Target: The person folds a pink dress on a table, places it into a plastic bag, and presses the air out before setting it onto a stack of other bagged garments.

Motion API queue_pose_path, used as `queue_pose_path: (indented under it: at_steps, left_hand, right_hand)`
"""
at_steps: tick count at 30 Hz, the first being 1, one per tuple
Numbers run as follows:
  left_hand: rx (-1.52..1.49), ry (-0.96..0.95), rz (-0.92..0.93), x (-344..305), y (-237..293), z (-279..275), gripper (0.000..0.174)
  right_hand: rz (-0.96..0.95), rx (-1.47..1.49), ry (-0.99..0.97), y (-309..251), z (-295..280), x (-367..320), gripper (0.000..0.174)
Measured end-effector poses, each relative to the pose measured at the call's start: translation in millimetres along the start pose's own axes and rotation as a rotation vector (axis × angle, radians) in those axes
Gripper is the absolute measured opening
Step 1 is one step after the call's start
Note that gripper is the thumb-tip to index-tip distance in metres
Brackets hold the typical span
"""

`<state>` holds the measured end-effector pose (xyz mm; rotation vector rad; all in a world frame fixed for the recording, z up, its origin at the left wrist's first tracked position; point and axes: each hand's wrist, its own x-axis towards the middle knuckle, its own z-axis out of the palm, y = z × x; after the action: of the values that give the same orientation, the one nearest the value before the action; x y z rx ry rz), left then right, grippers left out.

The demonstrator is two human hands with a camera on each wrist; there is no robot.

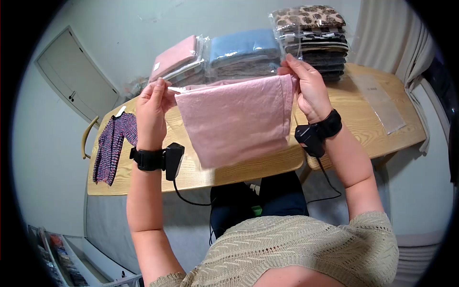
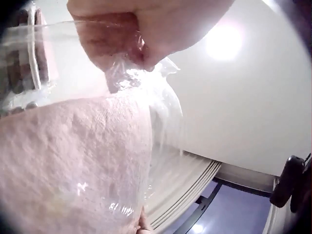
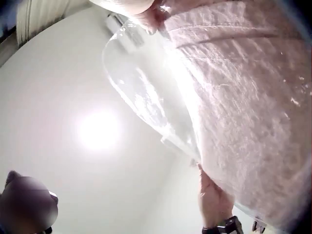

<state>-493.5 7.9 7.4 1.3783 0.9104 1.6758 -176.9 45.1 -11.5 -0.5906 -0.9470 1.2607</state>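
A folded pink garment (image 1: 239, 122) hangs in front of the body, above the table edge, inside a clear plastic bag (image 2: 165, 109). My left hand (image 1: 155, 103) pinches the bag's upper left corner between thumb and fingers. At the upper right corner my right hand (image 1: 311, 88) grips the bag along with the garment's edge. Up close in the left wrist view, the plastic bunches under the fingertips. A loose flap of film bulges out beyond the cloth in the right wrist view, and the left hand (image 3: 214, 200) shows at the far corner.
On the wooden table (image 1: 406, 122) stand a bagged pink stack (image 1: 177, 57), a bagged blue stack (image 1: 244, 45) and a tall stack with a spotted top (image 1: 311, 19). A knitted purple garment (image 1: 110, 148) lies at left, a flat clear bag (image 1: 380, 103) at right.
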Motion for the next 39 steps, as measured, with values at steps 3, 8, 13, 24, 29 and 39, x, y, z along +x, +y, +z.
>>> queue_pose_path:
  at_steps: [3,8,13,24,29,39]
  left_hand:
    - [0.028,-0.025,-0.179,-2,-5,-5,0.017]
    - [0.035,-0.061,-0.138,16,-8,-10,0.015]
    - [-0.085,-0.067,-0.002,16,-11,-10,0.017]
    - [0.062,-0.071,-0.239,22,-6,-14,0.017]
    - [0.027,-0.103,-0.271,18,-3,-10,0.017]
    - [0.566,-0.171,-0.117,-102,-74,-32,0.026]
  right_hand:
    - [0.176,-0.059,-0.009,10,-9,9,0.021]
    - [0.13,-0.23,-0.047,5,0,16,0.023]
    - [-0.084,-0.162,-0.204,2,-9,23,0.023]
    - [0.124,-0.325,-0.196,-10,-17,31,0.023]
    - [0.189,-0.307,-0.139,-8,-12,26,0.022]
    - [0.014,-0.786,-0.327,44,-95,-56,0.025]
